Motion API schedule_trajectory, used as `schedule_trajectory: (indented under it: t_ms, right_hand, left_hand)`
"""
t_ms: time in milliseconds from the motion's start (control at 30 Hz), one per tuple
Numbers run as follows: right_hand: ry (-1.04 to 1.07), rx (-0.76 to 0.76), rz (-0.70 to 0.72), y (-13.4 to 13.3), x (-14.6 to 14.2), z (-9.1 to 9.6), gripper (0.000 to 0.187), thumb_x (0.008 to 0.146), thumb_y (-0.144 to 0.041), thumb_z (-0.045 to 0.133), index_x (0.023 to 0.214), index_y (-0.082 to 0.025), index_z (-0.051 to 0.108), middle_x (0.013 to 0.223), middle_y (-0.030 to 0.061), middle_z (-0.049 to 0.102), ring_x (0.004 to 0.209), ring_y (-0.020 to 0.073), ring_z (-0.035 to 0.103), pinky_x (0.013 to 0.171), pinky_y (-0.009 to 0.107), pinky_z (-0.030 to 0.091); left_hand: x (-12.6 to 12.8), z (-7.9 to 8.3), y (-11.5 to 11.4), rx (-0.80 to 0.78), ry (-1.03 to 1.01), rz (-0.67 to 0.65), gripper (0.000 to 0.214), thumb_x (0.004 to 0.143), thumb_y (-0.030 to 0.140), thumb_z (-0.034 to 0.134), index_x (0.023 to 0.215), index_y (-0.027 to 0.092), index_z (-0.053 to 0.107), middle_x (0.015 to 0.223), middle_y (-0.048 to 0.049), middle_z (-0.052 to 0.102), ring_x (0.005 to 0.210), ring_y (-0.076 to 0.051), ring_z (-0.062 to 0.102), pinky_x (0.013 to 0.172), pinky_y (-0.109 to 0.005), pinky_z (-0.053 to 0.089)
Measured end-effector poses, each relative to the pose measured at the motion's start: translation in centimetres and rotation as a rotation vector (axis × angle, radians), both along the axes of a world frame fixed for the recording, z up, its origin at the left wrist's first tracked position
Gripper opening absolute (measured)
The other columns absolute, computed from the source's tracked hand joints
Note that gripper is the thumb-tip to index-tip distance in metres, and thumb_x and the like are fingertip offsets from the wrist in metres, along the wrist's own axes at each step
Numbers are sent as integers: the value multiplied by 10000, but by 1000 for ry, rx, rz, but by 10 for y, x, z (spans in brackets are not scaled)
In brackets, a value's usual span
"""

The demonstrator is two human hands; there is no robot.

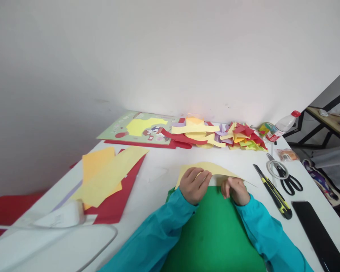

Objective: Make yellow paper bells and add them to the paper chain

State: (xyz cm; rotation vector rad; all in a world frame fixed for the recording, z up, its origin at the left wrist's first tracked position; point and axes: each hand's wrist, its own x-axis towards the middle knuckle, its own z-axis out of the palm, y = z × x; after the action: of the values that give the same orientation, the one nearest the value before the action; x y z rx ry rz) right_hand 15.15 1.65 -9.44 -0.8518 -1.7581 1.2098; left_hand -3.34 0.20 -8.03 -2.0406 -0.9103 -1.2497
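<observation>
A pale yellow sheet of paper point(212, 167) is held up above the table in front of me, its near edge curling upward. My left hand point(195, 186) pinches its near edge on the left, with the fingers bent. At the right part of the same edge, my right hand point(236, 190) is closed with curled fingers, and the paper reaches past it to a thin point. Exactly how the right fingertips meet the paper is hidden. Below both hands is a green surface point(215, 230) close to my body.
Left lie yellow and orange paper point(102, 162), red paper point(116, 206) and a white device point(64, 215) with a cable. Paper strips point(197, 130) and a booklet point(121, 128) line the wall. Right are a utility knife point(273, 192), scissors point(291, 183), tape point(277, 170) and a bottle point(283, 124).
</observation>
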Motion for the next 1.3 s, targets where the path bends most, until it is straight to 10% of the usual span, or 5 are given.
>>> schedule_trajectory:
  t_ms: [233,433,1300]
  right_hand:
    - [-254,582,-330,-13,3,1,56,783,-238,648,781,-217,699,743,50,667,698,158,554,655,307,373]
    - [-608,1221,-549,-11,-1,6,210,829,-116,560,987,-205,664,947,75,692,944,194,582,835,358,370]
    - [-654,1218,-490,2,7,11,127,770,-120,597,868,-191,638,794,17,706,838,175,588,857,376,366]
  left_hand:
    - [4,4,-3,0,107,17,127,794,61,528,845,132,620,776,-72,681,760,-192,589,676,-353,488]
    - [11,3,-6,-6,120,-3,110,795,75,530,826,117,627,771,-80,679,756,-195,588,681,-361,493]
    - [-2,-3,8,-33,94,19,130,758,52,554,816,151,616,726,-43,672,713,-173,586,646,-335,462]
